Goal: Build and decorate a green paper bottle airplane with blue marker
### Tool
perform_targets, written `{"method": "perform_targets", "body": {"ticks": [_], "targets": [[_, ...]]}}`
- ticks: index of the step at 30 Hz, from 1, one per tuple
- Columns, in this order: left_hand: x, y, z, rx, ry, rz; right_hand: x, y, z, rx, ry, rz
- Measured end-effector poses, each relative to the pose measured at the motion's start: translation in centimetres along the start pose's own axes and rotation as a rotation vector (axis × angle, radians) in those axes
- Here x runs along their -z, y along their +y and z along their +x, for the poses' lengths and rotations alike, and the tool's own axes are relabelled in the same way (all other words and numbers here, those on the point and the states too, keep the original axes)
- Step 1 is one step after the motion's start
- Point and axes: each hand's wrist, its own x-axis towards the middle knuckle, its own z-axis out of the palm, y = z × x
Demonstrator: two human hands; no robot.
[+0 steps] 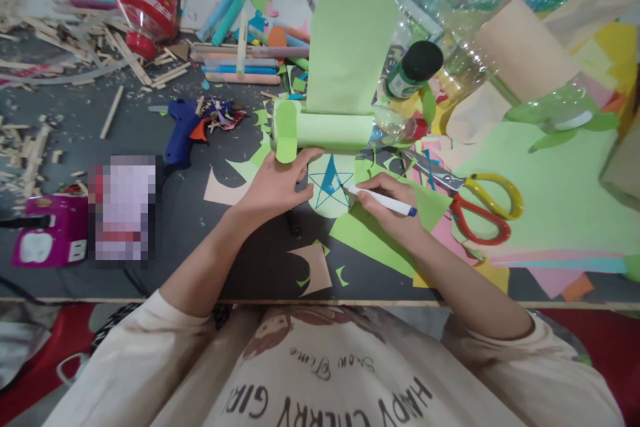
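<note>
Head view: the right hand grips a white marker with a blue end, its tip at a blue star on a rounded pale-green paper flap. The star's top point is filled in; the other points look like outline only, though the tip is too small to tell whether it touches the paper. The left hand is loosely spread, index finger along the lower edge of a paper-wrapped bottle, thumb at the flap's left edge.

The wrapped bottle lies sideways on the dark bench, its red cap to the right. A larger rounded green paper piece extends beyond it, with a black-capped bottle just beside. Scissors with yellow and red handles lie right of the marker, over paper scraps. Left of the wrapped bottle are a blue glue gun and, farther off, wooden sticks. Felt-tip pens lie beyond the glue gun.
</note>
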Motion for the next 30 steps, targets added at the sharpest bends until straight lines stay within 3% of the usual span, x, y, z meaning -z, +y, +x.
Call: {"method": "perform_targets", "body": {"ticks": [7,13,19,25,30], "targets": [[0.13,0.11,0.01,0.016,-0.016,-0.006,-0.02,0.04,-0.06,0.002,0.001,-0.016],[0.19,0.34,0.04,0.031,-0.017,-0.005,-0.16,-0.23,-0.15,0.095,-0.07,0.002],[0.06,0.2,0.0,0.021,-0.013,-0.001,-0.24,-0.12,-0.2,0.073,0.011,0.003],[0.06,0.09,-0.01,0.009,-0.018,0.004,-0.22,-0.16,-0.27,0.13,-0.084,-0.017],[0.11,0.09,0.08,0.012,-0.018,-0.002,-0.14,-0.03,-0.22,0.081,-0.013,-0.006]]}}
